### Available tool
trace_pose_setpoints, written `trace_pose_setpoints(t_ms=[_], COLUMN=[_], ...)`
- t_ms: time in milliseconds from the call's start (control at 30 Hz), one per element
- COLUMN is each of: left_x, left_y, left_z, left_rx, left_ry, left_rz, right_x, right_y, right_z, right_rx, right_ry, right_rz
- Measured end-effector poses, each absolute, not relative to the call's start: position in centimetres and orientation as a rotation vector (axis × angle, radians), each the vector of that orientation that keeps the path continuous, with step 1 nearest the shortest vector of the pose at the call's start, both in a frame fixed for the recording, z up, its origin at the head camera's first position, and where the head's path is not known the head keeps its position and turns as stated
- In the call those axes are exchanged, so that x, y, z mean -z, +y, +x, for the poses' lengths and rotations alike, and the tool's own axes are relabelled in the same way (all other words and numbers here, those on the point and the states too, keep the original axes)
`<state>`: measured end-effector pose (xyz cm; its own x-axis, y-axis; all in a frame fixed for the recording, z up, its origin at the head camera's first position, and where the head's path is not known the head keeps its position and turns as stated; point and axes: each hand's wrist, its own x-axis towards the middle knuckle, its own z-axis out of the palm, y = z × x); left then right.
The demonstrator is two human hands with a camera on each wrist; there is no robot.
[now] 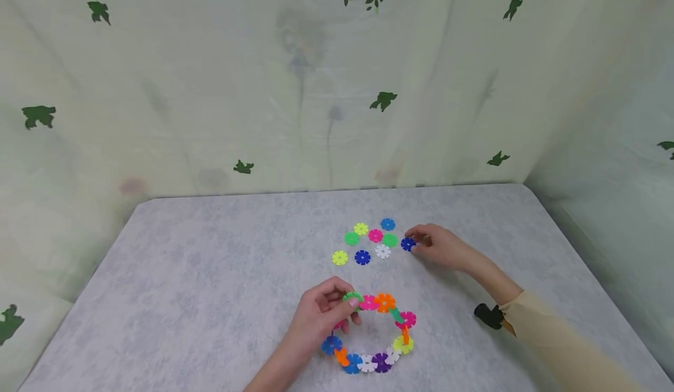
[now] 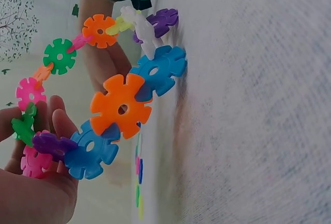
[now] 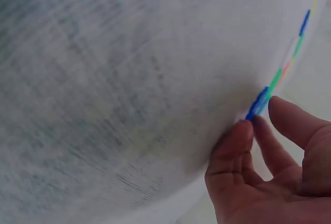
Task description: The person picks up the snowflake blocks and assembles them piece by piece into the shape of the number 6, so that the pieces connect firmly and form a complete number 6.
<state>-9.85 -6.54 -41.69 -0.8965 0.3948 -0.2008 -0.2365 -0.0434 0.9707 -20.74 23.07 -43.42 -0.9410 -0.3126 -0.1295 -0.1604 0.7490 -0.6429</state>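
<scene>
My left hand [image 1: 322, 310] pinches a green disc [image 1: 351, 296] between thumb and fingers. That disc belongs to a ring of slotted, flower-shaped interlocking discs [image 1: 385, 302] in orange, pink, blue, white, purple, yellow and green. In the left wrist view the ring [image 2: 111, 100] hangs tilted, its far blue and purple discs close to the table. My right hand [image 1: 444, 248] is farther back, fingers curved round the rim of a dark blue disc [image 1: 407, 244] lying on the table. In the right wrist view, fingertips meet the disc [image 3: 257, 105] at its edge.
Loose discs lie flat left of my right hand: a second dark blue disc [image 1: 362, 257], a white disc [image 1: 382, 251], a pink disc [image 1: 375, 236], a light blue disc [image 1: 387, 224], plus yellow and green ones. A leaf-patterned curtain [image 1: 210, 88] borders the grey table [image 1: 184, 275].
</scene>
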Motion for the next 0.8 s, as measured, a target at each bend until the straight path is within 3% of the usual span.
trace_pose_setpoints(t_ms=[367, 800], left_x=[41.6, 41.1], left_y=[-6.6, -6.4], left_z=[-9.6, -9.4], left_rx=[-2.002, -2.042], left_ry=[1.833, 1.800], left_rz=[0.196, 0.129], right_x=[43.9, 40.8], right_y=[22.8, 21.2], right_z=[-20.7, -14.5], right_rx=[1.003, 1.428], right_ry=[2.737, 2.662], right_rz=[-0.367, -0.316])
